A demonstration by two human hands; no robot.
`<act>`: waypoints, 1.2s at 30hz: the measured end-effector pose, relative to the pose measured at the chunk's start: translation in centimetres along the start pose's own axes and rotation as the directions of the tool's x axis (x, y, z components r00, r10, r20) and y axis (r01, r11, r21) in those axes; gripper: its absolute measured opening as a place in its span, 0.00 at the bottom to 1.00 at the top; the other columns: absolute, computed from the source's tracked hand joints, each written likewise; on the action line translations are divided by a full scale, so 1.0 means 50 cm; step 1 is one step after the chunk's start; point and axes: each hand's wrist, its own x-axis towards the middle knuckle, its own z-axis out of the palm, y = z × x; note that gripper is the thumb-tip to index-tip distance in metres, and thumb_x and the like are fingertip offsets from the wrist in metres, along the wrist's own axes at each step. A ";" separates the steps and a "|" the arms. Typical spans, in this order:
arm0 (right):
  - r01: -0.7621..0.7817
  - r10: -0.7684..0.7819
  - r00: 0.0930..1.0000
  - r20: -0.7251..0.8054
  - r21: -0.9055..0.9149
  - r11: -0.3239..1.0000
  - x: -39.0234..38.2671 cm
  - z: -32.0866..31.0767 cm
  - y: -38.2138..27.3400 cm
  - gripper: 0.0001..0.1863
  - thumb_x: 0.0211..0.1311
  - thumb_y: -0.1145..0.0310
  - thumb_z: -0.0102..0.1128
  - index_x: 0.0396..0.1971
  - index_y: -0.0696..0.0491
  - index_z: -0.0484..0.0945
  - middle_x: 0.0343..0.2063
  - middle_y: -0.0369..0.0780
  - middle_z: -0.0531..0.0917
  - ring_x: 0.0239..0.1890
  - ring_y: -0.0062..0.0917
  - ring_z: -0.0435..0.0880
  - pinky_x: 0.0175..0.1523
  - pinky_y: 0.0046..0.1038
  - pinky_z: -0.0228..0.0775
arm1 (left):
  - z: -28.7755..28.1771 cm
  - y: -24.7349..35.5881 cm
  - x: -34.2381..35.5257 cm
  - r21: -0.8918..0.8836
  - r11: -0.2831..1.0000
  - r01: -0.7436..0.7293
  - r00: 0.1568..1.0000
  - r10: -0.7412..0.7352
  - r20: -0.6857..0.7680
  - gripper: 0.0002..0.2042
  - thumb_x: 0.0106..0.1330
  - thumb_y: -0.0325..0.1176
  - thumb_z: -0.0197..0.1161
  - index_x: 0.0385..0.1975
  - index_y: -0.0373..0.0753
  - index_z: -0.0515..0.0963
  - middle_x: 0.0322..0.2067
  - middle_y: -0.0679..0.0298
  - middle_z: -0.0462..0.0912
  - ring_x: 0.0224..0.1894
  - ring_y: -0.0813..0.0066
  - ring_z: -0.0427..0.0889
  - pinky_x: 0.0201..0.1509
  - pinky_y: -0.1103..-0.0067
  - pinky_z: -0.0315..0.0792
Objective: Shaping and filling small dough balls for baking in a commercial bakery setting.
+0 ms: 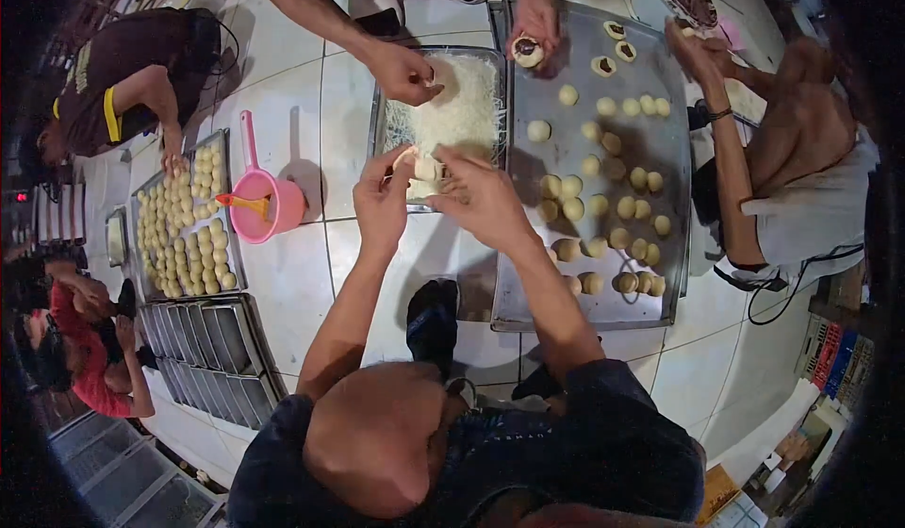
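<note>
A small pale piece of dough (427,168) is between my hands, over the near edge of a metal tray (376,118) of pale shredded filling (467,94). My left hand (383,191) pinches the dough from the left with thumb and fingertips. From the right, my right hand (483,198) curls its fingers and thumb about the dough. Across from me, another person's hand (403,74) reaches over the filling. That person's other hand (535,21) holds an opened dough round with dark filling (527,51).
At right, a large metal tray (528,313) bears several dough balls (571,187). A pink dipper (283,209) with an orange-handled tool stands left, beside another tray of dough balls (193,245). Stacked empty pans (203,349) lie nearer. Co-workers sit left and right.
</note>
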 end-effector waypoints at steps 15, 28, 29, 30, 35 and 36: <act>-0.166 0.218 0.974 -0.063 0.456 0.874 -0.024 -0.009 0.001 0.13 0.52 0.79 0.67 0.40 0.60 0.84 0.29 0.37 0.86 0.28 0.17 0.79 0.35 0.14 0.71 | 0.003 0.047 -0.043 -0.114 0.993 0.043 0.974 -0.016 0.227 0.27 0.65 0.22 0.58 0.66 0.36 0.63 0.58 0.51 0.73 0.48 0.73 0.78 0.49 0.84 0.71; -0.252 0.279 0.960 0.000 0.427 0.868 -0.042 -0.022 0.004 0.14 0.53 0.78 0.67 0.42 0.61 0.83 0.32 0.37 0.87 0.27 0.13 0.78 0.34 0.13 0.69 | 0.018 0.073 -0.038 -0.394 0.871 -0.294 0.942 0.335 0.035 0.30 0.65 0.20 0.56 0.69 0.36 0.57 0.60 0.49 0.71 0.57 0.64 0.76 0.58 0.78 0.70; -0.250 0.276 0.961 0.002 0.430 0.868 -0.042 -0.017 -0.003 0.14 0.53 0.78 0.67 0.42 0.61 0.83 0.32 0.37 0.87 0.27 0.13 0.78 0.34 0.13 0.69 | 0.014 0.071 -0.040 -0.391 0.871 -0.298 0.941 0.337 0.034 0.30 0.65 0.20 0.56 0.69 0.36 0.57 0.60 0.49 0.71 0.57 0.64 0.76 0.58 0.78 0.70; -0.245 0.290 0.957 -0.027 0.462 0.852 -0.042 -0.012 -0.014 0.13 0.53 0.78 0.67 0.40 0.61 0.84 0.32 0.38 0.87 0.28 0.14 0.78 0.35 0.13 0.69 | 0.008 0.063 -0.047 -0.330 0.909 -0.254 0.954 0.293 0.071 0.28 0.66 0.21 0.56 0.67 0.35 0.59 0.58 0.50 0.72 0.55 0.66 0.76 0.56 0.79 0.71; -0.137 0.235 0.954 -0.187 0.426 0.894 -0.039 0.011 -0.034 0.10 0.53 0.80 0.66 0.37 0.62 0.85 0.33 0.38 0.86 0.31 0.15 0.79 0.38 0.13 0.72 | 0.002 0.039 -0.064 -0.190 0.980 -0.053 0.988 0.079 0.136 0.21 0.68 0.24 0.56 0.62 0.33 0.67 0.50 0.55 0.78 0.46 0.72 0.78 0.51 0.81 0.72; -0.050 0.123 0.962 -0.243 0.287 0.957 -0.040 0.015 -0.029 0.10 0.53 0.80 0.66 0.37 0.62 0.84 0.33 0.38 0.86 0.31 0.15 0.79 0.38 0.13 0.72 | 0.010 0.042 -0.065 -0.246 0.969 0.014 0.994 0.014 0.110 0.20 0.68 0.25 0.56 0.60 0.33 0.69 0.49 0.56 0.79 0.45 0.73 0.78 0.50 0.81 0.73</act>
